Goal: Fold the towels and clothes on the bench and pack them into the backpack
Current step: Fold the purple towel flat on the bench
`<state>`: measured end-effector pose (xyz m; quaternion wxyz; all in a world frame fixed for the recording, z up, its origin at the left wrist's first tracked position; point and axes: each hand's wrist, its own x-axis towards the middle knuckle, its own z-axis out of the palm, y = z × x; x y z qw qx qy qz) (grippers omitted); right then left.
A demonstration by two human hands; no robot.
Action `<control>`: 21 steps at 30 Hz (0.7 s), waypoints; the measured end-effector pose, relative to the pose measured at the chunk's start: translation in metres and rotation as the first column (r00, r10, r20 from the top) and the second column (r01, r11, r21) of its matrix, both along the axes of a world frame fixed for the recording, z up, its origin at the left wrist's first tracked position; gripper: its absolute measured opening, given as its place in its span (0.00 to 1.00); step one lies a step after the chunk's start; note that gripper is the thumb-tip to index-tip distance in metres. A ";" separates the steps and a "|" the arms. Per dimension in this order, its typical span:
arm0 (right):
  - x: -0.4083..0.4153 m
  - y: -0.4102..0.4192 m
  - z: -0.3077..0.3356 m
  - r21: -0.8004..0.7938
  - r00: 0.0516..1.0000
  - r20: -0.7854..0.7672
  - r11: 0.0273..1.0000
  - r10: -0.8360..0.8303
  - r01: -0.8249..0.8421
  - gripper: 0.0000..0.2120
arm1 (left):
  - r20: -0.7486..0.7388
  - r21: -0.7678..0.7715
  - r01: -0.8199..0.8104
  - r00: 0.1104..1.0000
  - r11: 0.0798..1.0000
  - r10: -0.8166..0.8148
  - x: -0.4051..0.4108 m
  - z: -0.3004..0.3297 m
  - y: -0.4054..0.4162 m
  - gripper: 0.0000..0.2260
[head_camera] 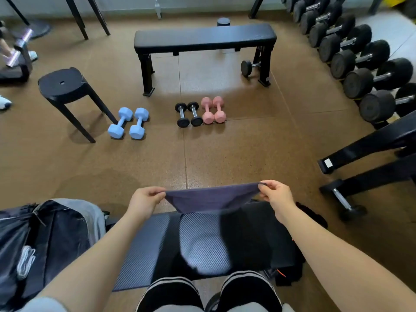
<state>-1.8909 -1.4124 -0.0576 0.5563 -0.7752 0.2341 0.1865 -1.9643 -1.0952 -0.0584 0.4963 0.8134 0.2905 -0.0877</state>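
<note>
A dark purple-grey cloth (209, 198) hangs stretched above the near black bench (144, 248). My left hand (144, 201) pinches its left top corner and my right hand (275, 195) pinches its right top corner. The cloth's lower edge dangles just over the bench pad. An open black backpack (51, 239) sits at the left end of the bench, with a grey garment (92, 212) draped on its far side. Dark clothing (290, 270) lies at the bench's right end, partly hidden by my right forearm.
Across the brown floor stands a second black bench (204, 38). Blue (128, 123), black (189, 114) and pink dumbbells (212, 110) lie between the benches. A black stool (63, 83) is at left, a dumbbell rack (360, 64) at right. My shoes (209, 291) show below.
</note>
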 end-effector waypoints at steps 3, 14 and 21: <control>0.014 0.008 -0.013 -0.078 0.998 0.030 0.996 0.051 -0.048 0.05 | -0.032 0.057 0.000 0.999 0.998 0.002 0.009 -0.013 0.000 0.08; 0.070 0.004 -0.025 0.173 0.978 0.151 0.978 -0.146 0.119 0.06 | 0.214 -0.013 -0.149 0.966 0.989 0.148 0.070 -0.023 -0.020 0.07; 0.012 -0.031 -0.094 -0.123 0.969 -0.061 0.961 0.240 -0.246 0.10 | -0.090 0.125 0.234 0.970 0.964 -0.224 0.004 -0.099 -0.019 0.05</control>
